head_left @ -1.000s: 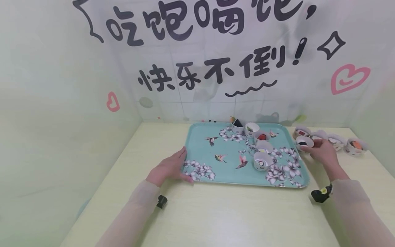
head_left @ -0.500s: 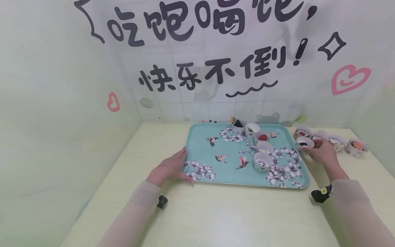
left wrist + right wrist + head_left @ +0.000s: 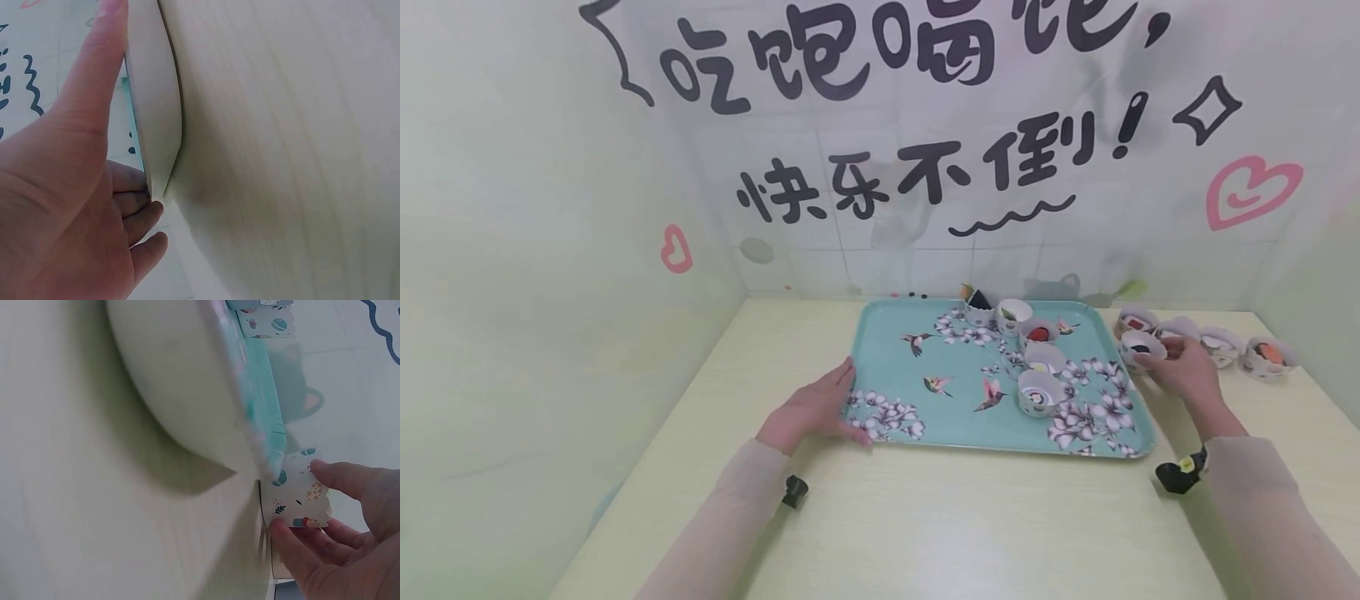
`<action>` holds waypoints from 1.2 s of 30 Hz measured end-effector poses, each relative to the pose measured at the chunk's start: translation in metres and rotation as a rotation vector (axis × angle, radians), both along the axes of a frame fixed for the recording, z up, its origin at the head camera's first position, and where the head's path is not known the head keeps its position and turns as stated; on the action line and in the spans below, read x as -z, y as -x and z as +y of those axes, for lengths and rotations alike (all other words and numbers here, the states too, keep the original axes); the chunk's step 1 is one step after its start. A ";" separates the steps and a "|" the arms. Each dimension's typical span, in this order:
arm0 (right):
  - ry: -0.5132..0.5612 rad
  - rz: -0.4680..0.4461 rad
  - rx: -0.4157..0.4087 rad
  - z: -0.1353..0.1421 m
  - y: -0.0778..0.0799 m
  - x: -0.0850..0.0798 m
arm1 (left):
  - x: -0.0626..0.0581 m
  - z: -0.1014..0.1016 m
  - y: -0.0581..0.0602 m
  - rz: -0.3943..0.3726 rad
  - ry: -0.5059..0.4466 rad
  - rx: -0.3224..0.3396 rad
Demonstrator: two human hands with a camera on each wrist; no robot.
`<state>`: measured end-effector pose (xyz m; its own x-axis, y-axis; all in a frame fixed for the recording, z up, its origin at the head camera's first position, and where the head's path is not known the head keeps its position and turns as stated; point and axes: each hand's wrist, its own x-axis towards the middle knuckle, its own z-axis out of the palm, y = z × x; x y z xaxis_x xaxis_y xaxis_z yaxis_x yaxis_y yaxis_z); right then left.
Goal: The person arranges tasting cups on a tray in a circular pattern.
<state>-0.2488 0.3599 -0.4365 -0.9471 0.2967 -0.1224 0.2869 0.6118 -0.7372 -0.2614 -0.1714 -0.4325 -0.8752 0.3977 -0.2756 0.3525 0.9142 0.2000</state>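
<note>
A white paper baking cup (image 3: 1142, 350) with a scalloped rim and a small dark piece inside stands just off the tray's right edge. My right hand (image 3: 1187, 375) pinches this cup; in the right wrist view the thumb is on one side of its printed wall and the fingers on the other. My left hand (image 3: 812, 408) rests at the near left corner of the turquoise tray (image 3: 955, 433), thumb along the front edge and fingers along the left side. From the left wrist, the thumb lies straight along the rim and the fingertips touch the tray's edge.
Several cups form a bent line on the tray, from one with a dark triangular piece (image 3: 978, 308) to the front cup (image 3: 1039, 393). More cups stand right of the tray, the outermost cup (image 3: 1264, 358) holding an orange piece. A printed wall sheet (image 3: 880, 233) closes off the back.
</note>
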 end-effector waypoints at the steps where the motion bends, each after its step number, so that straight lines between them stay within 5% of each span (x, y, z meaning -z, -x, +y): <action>1: 0.005 -0.002 0.004 0.000 0.000 0.000 | 0.000 0.000 0.000 0.001 -0.001 0.000; 23: 0.027 -0.008 0.001 0.005 -0.011 -0.001 | -0.004 0.001 -0.003 0.007 -0.001 0.005; 36: -0.029 0.029 -0.029 0.004 -0.026 -0.015 | -0.004 0.001 -0.003 0.009 -0.006 0.005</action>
<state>-0.2228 0.3637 -0.4212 -0.9583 0.2724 -0.0864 0.2476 0.6406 -0.7268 -0.2586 -0.1700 -0.4281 -0.8758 0.4034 -0.2651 0.3586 0.9114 0.2021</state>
